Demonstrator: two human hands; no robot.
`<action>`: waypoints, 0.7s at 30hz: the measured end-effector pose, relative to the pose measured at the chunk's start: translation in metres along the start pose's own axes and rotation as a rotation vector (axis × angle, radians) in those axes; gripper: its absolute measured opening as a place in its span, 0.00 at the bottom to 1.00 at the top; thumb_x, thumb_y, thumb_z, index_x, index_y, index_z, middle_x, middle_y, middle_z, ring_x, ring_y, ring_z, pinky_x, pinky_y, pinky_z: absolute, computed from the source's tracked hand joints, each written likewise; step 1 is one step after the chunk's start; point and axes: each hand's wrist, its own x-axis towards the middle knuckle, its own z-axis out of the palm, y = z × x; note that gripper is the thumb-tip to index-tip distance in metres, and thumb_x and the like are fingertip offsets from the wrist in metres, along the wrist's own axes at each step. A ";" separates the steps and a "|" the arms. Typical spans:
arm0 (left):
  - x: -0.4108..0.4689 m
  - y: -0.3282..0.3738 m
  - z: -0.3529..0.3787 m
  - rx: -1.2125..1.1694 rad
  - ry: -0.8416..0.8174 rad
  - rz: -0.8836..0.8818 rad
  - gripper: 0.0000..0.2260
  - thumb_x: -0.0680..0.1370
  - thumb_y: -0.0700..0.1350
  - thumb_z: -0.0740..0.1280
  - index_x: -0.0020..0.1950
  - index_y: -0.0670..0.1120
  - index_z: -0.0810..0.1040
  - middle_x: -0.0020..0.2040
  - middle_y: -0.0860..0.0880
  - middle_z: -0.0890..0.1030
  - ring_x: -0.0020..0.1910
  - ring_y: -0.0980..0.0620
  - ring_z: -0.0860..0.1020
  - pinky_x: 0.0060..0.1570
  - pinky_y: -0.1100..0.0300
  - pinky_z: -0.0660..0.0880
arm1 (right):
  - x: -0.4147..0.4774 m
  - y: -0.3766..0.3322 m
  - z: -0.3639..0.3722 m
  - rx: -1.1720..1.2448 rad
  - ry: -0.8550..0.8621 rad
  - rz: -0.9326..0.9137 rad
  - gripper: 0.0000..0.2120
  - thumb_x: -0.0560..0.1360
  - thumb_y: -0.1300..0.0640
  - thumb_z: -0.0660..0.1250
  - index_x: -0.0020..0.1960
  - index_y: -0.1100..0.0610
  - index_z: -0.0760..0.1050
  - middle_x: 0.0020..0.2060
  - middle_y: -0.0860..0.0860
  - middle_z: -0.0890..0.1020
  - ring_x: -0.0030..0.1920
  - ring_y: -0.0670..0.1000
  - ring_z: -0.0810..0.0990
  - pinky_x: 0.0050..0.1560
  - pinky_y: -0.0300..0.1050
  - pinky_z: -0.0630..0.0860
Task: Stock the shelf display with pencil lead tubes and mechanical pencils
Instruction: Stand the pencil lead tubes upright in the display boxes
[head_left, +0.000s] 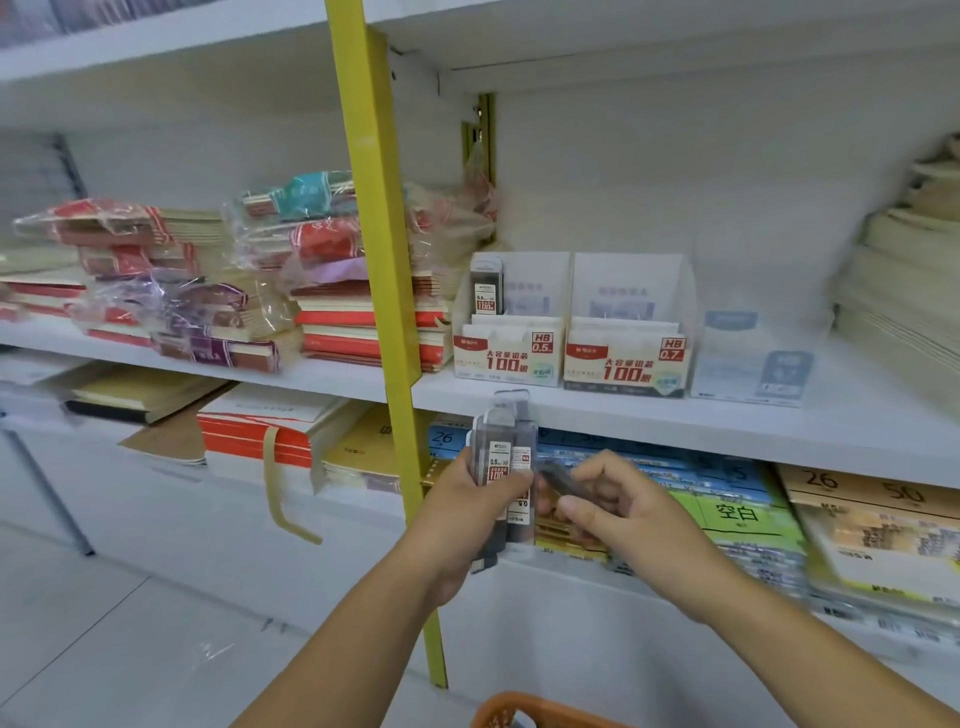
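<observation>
Gripping a bunch of clear, dark-filled pencil lead tubes (506, 452), your left hand (462, 506) sits mid-frame; your right hand (618, 512) pinches a single tube (563, 480); yellow metal upright (376, 234) stands just left.

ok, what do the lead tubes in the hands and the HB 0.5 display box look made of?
Lead tubes in the left hand: clear glossy hard plastic, likely; dark contents show through, printed labels. Single tube in the right hand: dark, too blurred to judge. HB 0.5 display box: seemingly matte printed card; flat folded panels, white back.
</observation>
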 end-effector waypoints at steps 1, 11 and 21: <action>0.000 0.000 -0.001 0.002 0.010 -0.003 0.08 0.79 0.48 0.70 0.59 0.54 0.78 0.42 0.49 0.87 0.35 0.53 0.84 0.30 0.60 0.75 | 0.000 0.000 0.001 -0.029 0.031 -0.029 0.05 0.75 0.57 0.70 0.49 0.50 0.76 0.42 0.42 0.85 0.42 0.40 0.82 0.40 0.30 0.75; -0.003 0.004 -0.012 -0.031 0.038 0.004 0.11 0.77 0.46 0.73 0.59 0.49 0.79 0.42 0.48 0.87 0.34 0.55 0.84 0.28 0.64 0.76 | 0.003 0.000 0.002 -0.372 0.024 -0.106 0.16 0.74 0.57 0.72 0.50 0.38 0.72 0.47 0.37 0.75 0.48 0.36 0.73 0.41 0.27 0.67; 0.003 0.005 -0.019 0.077 0.157 0.018 0.14 0.71 0.44 0.79 0.54 0.51 0.79 0.42 0.49 0.87 0.42 0.46 0.86 0.41 0.49 0.83 | 0.000 -0.009 -0.003 -0.411 0.024 -0.013 0.27 0.67 0.52 0.78 0.55 0.28 0.69 0.48 0.34 0.77 0.46 0.37 0.79 0.40 0.35 0.78</action>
